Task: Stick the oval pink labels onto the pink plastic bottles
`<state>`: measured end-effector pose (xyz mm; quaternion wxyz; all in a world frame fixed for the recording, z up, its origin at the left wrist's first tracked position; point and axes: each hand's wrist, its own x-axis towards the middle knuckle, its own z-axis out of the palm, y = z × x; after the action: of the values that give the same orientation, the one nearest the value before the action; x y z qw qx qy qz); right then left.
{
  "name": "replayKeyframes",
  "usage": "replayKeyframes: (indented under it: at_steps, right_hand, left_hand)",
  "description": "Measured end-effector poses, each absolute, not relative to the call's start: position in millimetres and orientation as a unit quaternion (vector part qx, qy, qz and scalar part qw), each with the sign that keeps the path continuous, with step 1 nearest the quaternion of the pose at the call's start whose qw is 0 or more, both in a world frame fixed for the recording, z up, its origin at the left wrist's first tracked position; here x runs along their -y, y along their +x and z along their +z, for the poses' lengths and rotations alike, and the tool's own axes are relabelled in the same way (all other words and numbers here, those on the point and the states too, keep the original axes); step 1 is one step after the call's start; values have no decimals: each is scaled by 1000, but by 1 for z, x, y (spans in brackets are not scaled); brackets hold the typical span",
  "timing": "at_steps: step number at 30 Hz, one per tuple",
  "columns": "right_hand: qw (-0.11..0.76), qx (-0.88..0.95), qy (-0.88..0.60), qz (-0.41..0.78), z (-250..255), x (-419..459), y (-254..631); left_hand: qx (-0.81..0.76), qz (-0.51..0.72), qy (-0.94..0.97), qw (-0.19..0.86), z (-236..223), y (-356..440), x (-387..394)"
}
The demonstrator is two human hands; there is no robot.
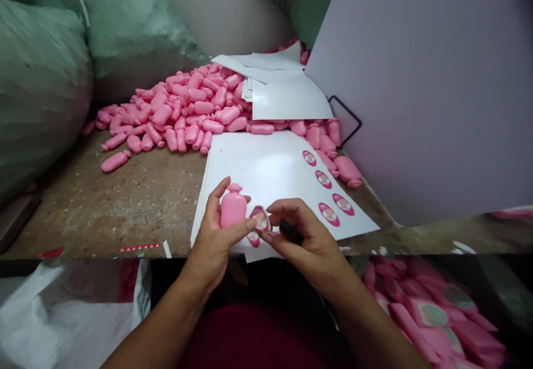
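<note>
A small pink plastic bottle stands upright in my left hand, gripped between fingers and thumb. Just right of it, an oval pink-and-white sticker is pinched by the thumb and forefinger of my right hand; my left thumb tip is at its left edge. A black object also sits inside my right hand, its kind hidden by the fingers. Beneath both hands lies a white sticker sheet with several oval stickers on its right side.
Many pink bottles are heaped behind the sheet, with white papers on top. Large green sacks stand at left, a pale panel at right. Below the table edge are a white bag and labelled pink bottles.
</note>
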<state>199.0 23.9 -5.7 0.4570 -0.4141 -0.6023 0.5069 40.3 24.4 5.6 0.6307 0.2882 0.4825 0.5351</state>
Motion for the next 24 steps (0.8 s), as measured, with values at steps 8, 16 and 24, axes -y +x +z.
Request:
replayKeyframes:
  at_steps: [8, 16, 24]
  right_hand:
    - [423, 575, -455, 532, -7, -20, 199]
    - [422, 497, -440, 617, 1, -19, 192]
    - [461, 492, -456, 581, -2, -24, 193]
  left_hand:
    - [-479, 521, 252, 660, 9, 41, -24]
    - [-475, 534, 239, 658, 19, 41, -26]
    - [-561, 563, 474, 378, 11, 28, -26]
